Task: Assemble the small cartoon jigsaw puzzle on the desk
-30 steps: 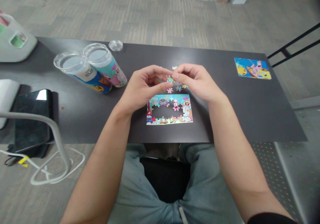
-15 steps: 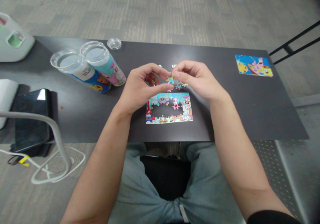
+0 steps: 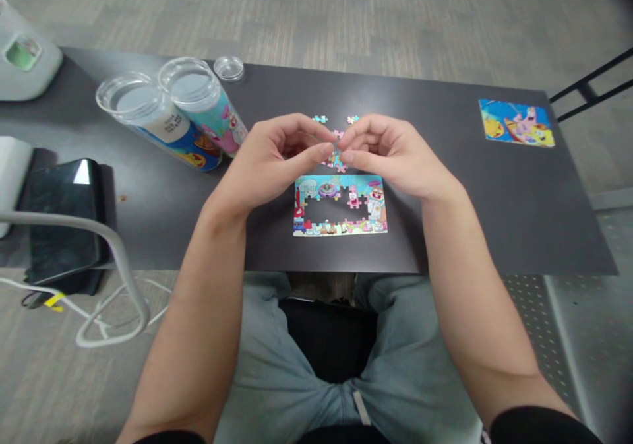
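Observation:
My left hand and my right hand meet fingertip to fingertip above the table. Thumb and index finger of each are pinched round a small puzzle piece, which the fingers mostly hide. Just below them lies a jigsaw puzzle with its colourful cartoon border joined and a dark gap in the middle. A pink character section juts into that gap from the top. Loose puzzle pieces lie under and behind my hands, with one teal piece and a pale one farther back.
Two clear-topped cylindrical canisters stand to the left, with a round clear lid behind. A blue-and-yellow cartoon picture lies at the right of the dark table. Farther left are a black device and a grey cable.
My left thumb has risen towards its index finger, and the hands stay close together. The view has shifted slightly, so the table sits higher. The puzzle border looks the same.

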A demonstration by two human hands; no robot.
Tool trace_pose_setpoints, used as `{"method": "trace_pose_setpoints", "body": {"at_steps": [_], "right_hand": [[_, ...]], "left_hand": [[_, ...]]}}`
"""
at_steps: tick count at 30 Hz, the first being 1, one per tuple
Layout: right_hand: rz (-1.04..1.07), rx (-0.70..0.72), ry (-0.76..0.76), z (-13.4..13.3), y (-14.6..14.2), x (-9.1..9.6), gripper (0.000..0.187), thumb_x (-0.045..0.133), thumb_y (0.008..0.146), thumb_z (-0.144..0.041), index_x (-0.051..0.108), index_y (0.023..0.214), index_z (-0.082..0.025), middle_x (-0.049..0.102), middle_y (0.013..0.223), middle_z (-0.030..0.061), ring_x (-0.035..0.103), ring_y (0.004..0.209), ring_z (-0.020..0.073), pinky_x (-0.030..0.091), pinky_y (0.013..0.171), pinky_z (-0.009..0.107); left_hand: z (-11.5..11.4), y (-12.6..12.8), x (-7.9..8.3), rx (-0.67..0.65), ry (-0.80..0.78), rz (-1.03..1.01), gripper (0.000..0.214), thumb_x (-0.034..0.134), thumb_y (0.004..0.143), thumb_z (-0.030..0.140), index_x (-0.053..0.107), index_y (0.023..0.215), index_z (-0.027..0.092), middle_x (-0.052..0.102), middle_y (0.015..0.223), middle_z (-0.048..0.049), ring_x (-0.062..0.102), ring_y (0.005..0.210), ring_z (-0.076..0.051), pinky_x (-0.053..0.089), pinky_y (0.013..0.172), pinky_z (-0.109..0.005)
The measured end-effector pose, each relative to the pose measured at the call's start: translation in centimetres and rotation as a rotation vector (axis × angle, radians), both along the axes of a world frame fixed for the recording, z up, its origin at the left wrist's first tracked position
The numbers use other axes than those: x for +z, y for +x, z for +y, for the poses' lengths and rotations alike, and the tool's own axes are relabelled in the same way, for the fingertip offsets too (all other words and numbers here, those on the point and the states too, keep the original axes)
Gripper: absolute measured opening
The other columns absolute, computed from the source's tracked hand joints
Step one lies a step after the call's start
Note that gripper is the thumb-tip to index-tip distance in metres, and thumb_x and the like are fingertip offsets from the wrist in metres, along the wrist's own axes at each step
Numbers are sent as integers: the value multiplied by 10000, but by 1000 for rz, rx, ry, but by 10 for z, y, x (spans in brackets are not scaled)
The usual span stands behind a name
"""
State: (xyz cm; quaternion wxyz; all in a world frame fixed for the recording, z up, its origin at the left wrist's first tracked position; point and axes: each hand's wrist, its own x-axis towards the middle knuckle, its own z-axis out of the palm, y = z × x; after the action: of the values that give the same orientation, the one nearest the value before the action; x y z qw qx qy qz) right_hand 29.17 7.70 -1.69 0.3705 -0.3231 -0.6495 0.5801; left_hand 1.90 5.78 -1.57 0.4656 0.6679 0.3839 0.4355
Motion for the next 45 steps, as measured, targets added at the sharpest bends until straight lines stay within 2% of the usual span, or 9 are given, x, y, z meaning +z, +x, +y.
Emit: {"method": "trace_pose_setpoints", "body": {"at_steps": [9,13,16,24,29,36,39,42,45], "right_hand": [[-113,19,81,-26,1,11,370,1142,1027,-518,890,1160,-283,724,909,-12,582,794,199,512,720,370],[-208,18,144,-40,5,9,120,991,1146,-376,912,1170,-289,806,1016,11,592,786,206,499,755,405],[-271,24,194,-46,5,3,56,938,1158,-333,928,1177,-281,854,1077,14,591,776,205,507,786,419],[-372,44,178,-50,0,0,47,918,1101,-266,926,1135,-297,861,985,46,593,778,258,567,812,506],[-414,53,118,-54,2,0,138,984,1021,-236,916,1095,-331,838,965,71,604,798,289,561,736,526],[-455,75,71,-54,-1,6,150,1034,1009,-264,914,1063,-336,751,848,41,578,758,271,510,696,513],[-476,76,62,-54,0,7,151,1051,1020,-305,907,1056,-333,709,792,32,594,773,274,506,681,498],[-481,76,76,-55,3,7,119,1025,1066,-360,911,1083,-329,699,769,32,615,787,283,505,671,493],[-478,61,59,-55,7,7,146,1040,1070,-383,906,1085,-327,688,768,30,589,762,274,505,669,493]], "left_hand": [[6,-9,-4,-30,37,-48,538,1093,1013,794,926,1095,289,913,948,-63,860,876,-278,725,829,-475],[11,-13,-12,7,48,74,456,1111,974,717,942,1047,301,884,890,-54,815,833,-296,673,781,-475],[7,-16,-15,76,69,161,330,1116,967,598,951,1012,316,857,852,-50,798,841,-316,648,769,-469],[-5,-22,-4,81,86,319,173,982,1047,444,912,958,314,831,830,-49,803,895,-334,640,812,-465],[-6,-14,0,147,75,479,93,920,991,258,875,918,295,833,811,-22,739,786,-272,591,822,-443],[-4,-12,-3,83,89,415,165,972,1066,432,899,1002,298,853,861,-30,761,870,-283,607,876,-407],[-4,-11,0,113,139,402,107,983,1048,287,894,988,286,817,805,-3,749,821,-266,560,871,-411],[-5,-8,5,142,211,419,208,989,954,121,858,924,281,749,717,49,696,748,-228,496,853,-402],[-7,-6,11,131,224,397,225,943,976,70,860,926,273,740,714,50,654,712,-219,476,869,-422]]}}
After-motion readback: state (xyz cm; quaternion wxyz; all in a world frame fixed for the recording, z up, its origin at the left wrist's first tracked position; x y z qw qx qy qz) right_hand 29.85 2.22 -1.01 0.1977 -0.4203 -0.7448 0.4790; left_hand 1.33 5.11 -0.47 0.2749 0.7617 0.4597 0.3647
